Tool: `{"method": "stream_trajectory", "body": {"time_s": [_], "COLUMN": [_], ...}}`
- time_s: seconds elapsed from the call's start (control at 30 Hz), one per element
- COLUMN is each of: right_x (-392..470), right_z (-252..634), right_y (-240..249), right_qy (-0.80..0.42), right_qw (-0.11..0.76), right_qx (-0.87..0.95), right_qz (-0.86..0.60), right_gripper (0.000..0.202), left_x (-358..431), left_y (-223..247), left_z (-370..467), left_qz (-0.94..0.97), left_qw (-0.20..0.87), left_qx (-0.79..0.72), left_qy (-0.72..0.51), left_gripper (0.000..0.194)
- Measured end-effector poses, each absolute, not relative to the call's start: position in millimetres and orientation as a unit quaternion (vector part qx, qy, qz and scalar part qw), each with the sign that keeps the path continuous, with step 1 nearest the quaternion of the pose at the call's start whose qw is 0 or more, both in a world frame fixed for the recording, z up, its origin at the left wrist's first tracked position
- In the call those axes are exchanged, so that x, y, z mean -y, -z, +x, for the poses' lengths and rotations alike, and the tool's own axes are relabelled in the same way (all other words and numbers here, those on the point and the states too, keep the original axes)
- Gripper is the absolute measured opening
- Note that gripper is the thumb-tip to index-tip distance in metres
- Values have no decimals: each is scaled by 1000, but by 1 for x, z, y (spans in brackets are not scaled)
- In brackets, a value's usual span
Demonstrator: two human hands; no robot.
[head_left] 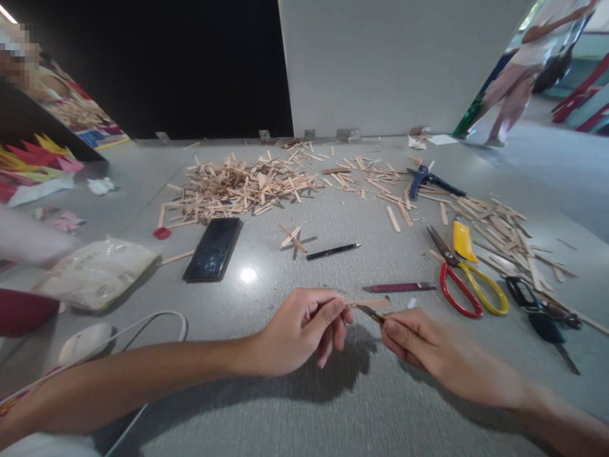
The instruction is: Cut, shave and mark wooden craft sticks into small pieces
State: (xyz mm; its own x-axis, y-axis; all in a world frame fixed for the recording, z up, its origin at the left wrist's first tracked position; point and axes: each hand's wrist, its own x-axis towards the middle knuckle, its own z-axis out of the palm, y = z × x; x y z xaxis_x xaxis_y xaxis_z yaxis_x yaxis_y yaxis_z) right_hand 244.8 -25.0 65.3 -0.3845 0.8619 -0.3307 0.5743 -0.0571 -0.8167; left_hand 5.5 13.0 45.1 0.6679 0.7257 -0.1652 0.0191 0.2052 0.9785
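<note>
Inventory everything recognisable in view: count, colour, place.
Table: one, grey, centre
Panels: two, black and grey, behind
Wooden sticks: many, tan, across table
Phone: one, black, left
Pen: one, black, middle
Scissors: one, red and yellow, right
Craft knife: one, maroon, left of scissors
Plier-like tool: one, dark blue, right
Keys: count unclear, black, right
Packet: one, whitish, left
Mouse-like device: one, white, left
Person: one, pale clothing, far right
Left hand: one, bare, centre, gripping strip
Right hand: one, bare, right, gripping blade

tan wooden strip (379,303), red-and-yellow-handled scissors (455,261), grey table (361,422)
</note>
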Motion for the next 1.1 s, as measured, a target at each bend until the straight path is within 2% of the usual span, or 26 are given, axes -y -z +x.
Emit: {"method": "stream_trajectory", "body": {"time_s": [0.13, 0.27, 0.5, 0.6, 0.7, 0.8, 0.93, 1.1], "right_x": [28, 33, 36, 31, 26, 24, 26, 24], "right_z": [240, 233, 227, 230, 234, 238, 243, 245], "right_y": [-57, -51, -42, -42, -44, -42, -32, -26], "right_qy": [-626, -743, -794, -708, -508, -348, -243, -136], "right_qw": [154, 184, 199, 188, 194, 192, 179, 190], "right_qx": [564, 436, 379, 481, 651, 736, 784, 826], "right_qz": [-516, -473, -432, -482, -530, -548, -543, -513], "right_gripper": [69, 73, 69, 67, 58, 45, 39, 45], "left_x": [-12, -11, -11, -12, -14, -16, -16, -17], "left_y": [-40, -36, -36, -36, -37, -40, -43, -38], "left_z": [6, 7, 8, 7, 6, 5, 4, 4], "left_qz": [575, 557, 551, 567, 609, 668, 722, 728], "left_qw": [697, 708, 713, 698, 658, 595, 530, 525], "left_qx": [-330, -322, -322, -338, -357, -372, -378, -374], "left_qy": [-274, -291, -292, -276, -262, -248, -235, -233], "left_gripper": [53, 54, 56, 55, 50, 48, 49, 47]}}
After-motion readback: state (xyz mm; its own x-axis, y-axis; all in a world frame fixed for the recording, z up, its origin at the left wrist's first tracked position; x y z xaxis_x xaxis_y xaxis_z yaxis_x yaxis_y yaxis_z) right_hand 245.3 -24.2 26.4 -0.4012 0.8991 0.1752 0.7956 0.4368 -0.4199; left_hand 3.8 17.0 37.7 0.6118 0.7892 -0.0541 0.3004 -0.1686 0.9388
